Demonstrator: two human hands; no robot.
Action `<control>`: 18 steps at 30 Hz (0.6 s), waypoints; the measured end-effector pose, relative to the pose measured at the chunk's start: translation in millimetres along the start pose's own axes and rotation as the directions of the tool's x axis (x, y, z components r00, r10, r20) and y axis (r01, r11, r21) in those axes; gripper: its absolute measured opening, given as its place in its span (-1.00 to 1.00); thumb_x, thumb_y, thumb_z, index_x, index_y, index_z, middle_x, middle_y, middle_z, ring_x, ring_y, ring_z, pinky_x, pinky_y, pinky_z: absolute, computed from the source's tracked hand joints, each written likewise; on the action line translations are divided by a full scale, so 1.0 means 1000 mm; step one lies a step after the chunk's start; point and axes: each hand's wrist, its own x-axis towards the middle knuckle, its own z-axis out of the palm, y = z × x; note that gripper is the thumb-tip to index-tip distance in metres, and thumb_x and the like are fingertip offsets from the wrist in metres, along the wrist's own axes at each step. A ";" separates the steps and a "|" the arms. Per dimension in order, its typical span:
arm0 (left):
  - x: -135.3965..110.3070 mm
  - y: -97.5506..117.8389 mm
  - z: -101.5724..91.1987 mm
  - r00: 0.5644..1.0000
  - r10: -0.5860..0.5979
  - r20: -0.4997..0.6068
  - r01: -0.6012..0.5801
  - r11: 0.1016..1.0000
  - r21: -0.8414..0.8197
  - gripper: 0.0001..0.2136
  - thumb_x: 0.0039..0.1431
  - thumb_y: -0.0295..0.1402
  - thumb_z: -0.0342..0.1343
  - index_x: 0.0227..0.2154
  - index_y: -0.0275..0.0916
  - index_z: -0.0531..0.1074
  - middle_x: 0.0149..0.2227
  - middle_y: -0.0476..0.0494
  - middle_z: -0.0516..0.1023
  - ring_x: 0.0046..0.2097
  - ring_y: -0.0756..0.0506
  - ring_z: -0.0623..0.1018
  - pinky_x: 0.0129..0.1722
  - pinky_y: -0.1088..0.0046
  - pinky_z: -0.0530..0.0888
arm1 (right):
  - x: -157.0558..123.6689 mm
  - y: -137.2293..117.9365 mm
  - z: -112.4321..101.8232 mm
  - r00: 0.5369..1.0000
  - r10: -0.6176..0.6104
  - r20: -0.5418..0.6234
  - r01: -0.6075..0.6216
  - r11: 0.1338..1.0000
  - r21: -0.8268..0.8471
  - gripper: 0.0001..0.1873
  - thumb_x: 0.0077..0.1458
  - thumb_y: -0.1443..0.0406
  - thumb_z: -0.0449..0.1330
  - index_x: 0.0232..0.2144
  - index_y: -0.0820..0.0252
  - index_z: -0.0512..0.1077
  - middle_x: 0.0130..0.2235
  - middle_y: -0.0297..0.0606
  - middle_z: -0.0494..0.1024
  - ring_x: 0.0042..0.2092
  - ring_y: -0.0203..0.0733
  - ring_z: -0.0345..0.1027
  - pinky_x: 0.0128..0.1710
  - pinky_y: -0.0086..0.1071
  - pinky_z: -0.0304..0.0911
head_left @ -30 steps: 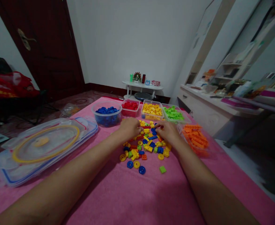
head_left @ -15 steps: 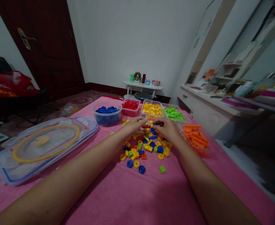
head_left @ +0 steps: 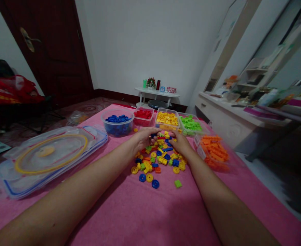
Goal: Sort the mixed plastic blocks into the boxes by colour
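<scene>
A pile of mixed toy building bricks point(head_left: 162, 160) in yellow, blue, green, red and orange lies on the pink cloth. My left hand point(head_left: 145, 138) is cupped at the pile's far left side, fingers stretched to the right and apart. A small dark blue piece point(head_left: 153, 135) shows beneath those fingers; whether they touch it I cannot tell. At the far right side, my right hand point(head_left: 180, 142) curves over the bricks with its fingers spread, the tips partly hidden among them. Blue wheel-like rings point(head_left: 155, 184) and a green square brick point(head_left: 178, 183) lie nearer to me.
Behind the pile stand a round tub of blue pieces point(head_left: 117, 131) and boxes of red point(head_left: 143, 122), yellow point(head_left: 156, 127) and green bricks point(head_left: 191, 132). A box of orange bricks point(head_left: 201, 152) is at the right. Stacked clear lids point(head_left: 50, 181) lie at the left.
Both hands have lowered onto the far part of the pile. My right hand has shifted slightly left, and a dark blue piece now shows by my left fingers.
</scene>
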 end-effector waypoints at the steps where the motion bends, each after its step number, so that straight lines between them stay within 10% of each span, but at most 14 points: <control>1: -0.001 0.000 0.000 1.000 0.020 -0.008 -0.020 1.000 0.010 -0.90 0.14 -0.58 0.01 -0.42 -0.41 0.41 -0.57 -0.04 0.40 -0.67 0.17 0.31 -0.76 0.76 0.19 | 0.001 0.002 0.000 1.000 0.005 -0.002 -0.005 1.000 -0.010 -0.46 -0.06 0.40 0.19 0.04 0.24 0.35 -0.09 -0.15 0.55 -0.09 -0.15 0.42 -0.11 -0.35 0.29; 8: 0.001 0.002 -0.003 0.991 0.109 -0.075 -0.102 0.991 0.091 -0.87 0.10 -0.64 0.00 -0.35 -0.43 0.44 -0.51 -0.11 0.49 -0.63 0.15 0.37 -0.68 0.72 0.30 | -0.004 -0.006 -0.018 1.000 0.005 -0.014 -0.007 0.988 -0.154 -0.75 -0.04 0.38 0.12 -0.33 0.11 0.56 -0.28 -0.30 0.61 -0.26 -0.23 0.44 -0.32 -0.46 0.24; 18: 0.003 0.002 -0.007 0.989 0.134 -0.062 -0.127 0.987 0.095 -0.84 0.07 -0.67 0.02 -0.32 -0.43 0.44 -0.48 -0.15 0.52 -0.57 0.10 0.44 -0.61 0.66 0.37 | -0.014 -0.027 -0.021 0.984 -0.115 0.139 0.143 0.967 -0.213 -0.49 -0.13 0.34 0.25 -0.03 0.09 0.43 -0.17 -0.24 0.57 -0.20 -0.16 0.41 -0.27 -0.39 0.23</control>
